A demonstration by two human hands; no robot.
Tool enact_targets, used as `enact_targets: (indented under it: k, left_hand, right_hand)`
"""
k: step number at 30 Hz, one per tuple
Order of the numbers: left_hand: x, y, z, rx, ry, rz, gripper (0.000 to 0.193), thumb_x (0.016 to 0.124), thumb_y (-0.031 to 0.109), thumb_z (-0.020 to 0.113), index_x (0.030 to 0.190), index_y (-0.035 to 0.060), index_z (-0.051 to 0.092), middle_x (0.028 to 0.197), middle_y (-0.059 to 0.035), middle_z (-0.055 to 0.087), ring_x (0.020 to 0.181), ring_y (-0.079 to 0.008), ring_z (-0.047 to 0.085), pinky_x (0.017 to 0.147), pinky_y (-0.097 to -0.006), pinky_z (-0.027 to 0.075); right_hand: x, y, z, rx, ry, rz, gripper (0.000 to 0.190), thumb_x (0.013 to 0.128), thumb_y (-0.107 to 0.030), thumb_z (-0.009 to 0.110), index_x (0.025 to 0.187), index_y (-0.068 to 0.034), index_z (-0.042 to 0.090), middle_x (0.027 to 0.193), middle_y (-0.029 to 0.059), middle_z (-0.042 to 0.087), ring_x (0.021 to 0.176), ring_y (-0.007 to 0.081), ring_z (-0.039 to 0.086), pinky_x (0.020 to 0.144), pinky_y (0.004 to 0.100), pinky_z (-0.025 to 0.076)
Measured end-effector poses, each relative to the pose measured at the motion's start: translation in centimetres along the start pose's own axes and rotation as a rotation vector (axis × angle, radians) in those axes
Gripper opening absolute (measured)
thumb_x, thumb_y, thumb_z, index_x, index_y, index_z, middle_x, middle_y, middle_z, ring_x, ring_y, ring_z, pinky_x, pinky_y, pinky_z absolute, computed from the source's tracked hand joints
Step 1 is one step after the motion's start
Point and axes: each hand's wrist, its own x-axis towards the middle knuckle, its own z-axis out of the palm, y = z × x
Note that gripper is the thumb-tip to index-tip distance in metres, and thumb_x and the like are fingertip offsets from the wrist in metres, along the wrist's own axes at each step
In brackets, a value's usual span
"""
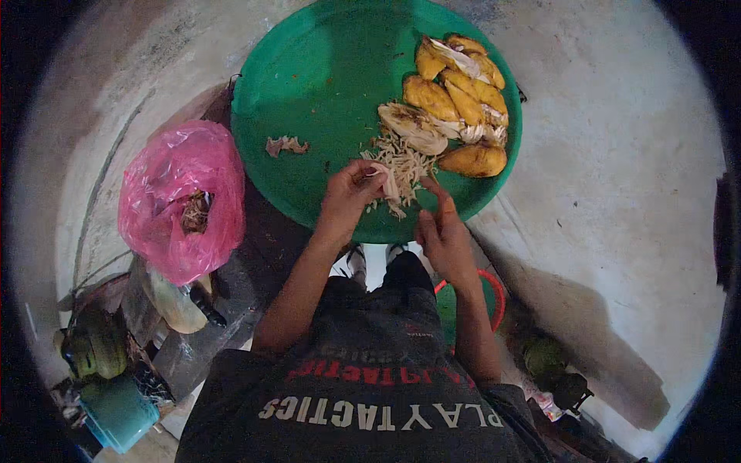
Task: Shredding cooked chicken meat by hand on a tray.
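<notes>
My left hand (350, 194) pinches a pale strip of cooked meat (390, 180), likely chicken, between thumb and fingers. The strip hangs over a pile of shredded meat (405, 157) on a round green plastic tray (289, 185). To the right of the pile, my right hand (444, 234) has its index finger stretched towards the shreds and the other fingers curled. An orange band shows on one finger. Blur hides whether this hand holds anything. A partly torn piece of meat (412, 126) touches the pile's far side. Several yellow-skinned pieces (431, 97) lie along the tray's right side.
A small meat scrap (287, 146) lies on the tray's left part. Left of the tray, a pink plastic bag (173, 156) stands with its mouth apart and dark scraps inside. A red-rimmed basin (499, 298) sits below my right forearm. A turquoise container (118, 412) is at lower left.
</notes>
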Motion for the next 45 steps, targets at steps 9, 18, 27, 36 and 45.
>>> enact_targets:
  k: [9,18,27,36,45]
  left_hand:
    - [-1.0,1.3,0.9,0.120,-0.132,0.079,0.018,0.087,0.010,0.063,0.103,0.0029,0.060,0.094,-0.0013,0.062,0.084,-0.0081,0.056,0.076,-0.0231,0.046]
    - [-0.3,1.3,1.4,0.157,-0.087,0.161,0.015,0.088,0.008,0.061,0.102,0.0018,0.061,0.087,-0.0011,0.062,0.078,-0.0086,0.058,0.073,-0.0233,0.047]
    - [-0.2,1.2,1.4,0.183,-0.086,0.110,0.015,0.088,0.004,0.061,0.101,-0.0038,0.058,0.089,-0.0072,0.065,0.077,-0.0119,0.063,0.070,-0.0244,0.052]
    - [0.3,1.3,1.4,0.204,-0.005,0.063,0.010,0.088,0.003,0.061,0.094,-0.0049,0.062,0.083,-0.0077,0.066,0.077,-0.0128,0.064,0.072,-0.0242,0.052]
    - [0.0,2.0,2.3,0.158,0.014,0.158,0.013,0.088,0.004,0.062,0.098,-0.0038,0.064,0.085,-0.0079,0.067,0.078,-0.0120,0.065,0.072,-0.0249,0.052]
  right_hand:
    - [0.2,-2.7,-1.1,0.132,-0.137,0.046,0.045,0.096,-0.008,0.040,0.141,-0.010,0.033,0.060,-0.0020,0.044,0.053,0.0079,0.043,0.051,0.0242,0.038]
    - [1.0,-1.6,-1.3,0.068,-0.111,-0.034,0.041,0.094,-0.006,0.041,0.135,-0.008,0.042,0.058,-0.0006,0.045,0.052,0.0081,0.043,0.050,0.0247,0.037]
    - [1.6,-2.3,-1.8,-0.012,-0.001,-0.086,0.037,0.093,-0.003,0.043,0.129,-0.007,0.052,0.060,0.0016,0.048,0.054,0.0091,0.045,0.052,0.0264,0.040]
    - [2.1,-2.1,-1.9,0.101,-0.046,-0.071,0.038,0.092,-0.005,0.045,0.130,-0.007,0.050,0.062,-0.0009,0.048,0.054,0.0074,0.043,0.051,0.0241,0.038]
    - [2.3,-3.2,-2.8,0.250,-0.179,0.014,0.037,0.095,-0.007,0.044,0.131,-0.006,0.048,0.061,-0.0024,0.047,0.052,0.0070,0.046,0.049,0.0228,0.038]
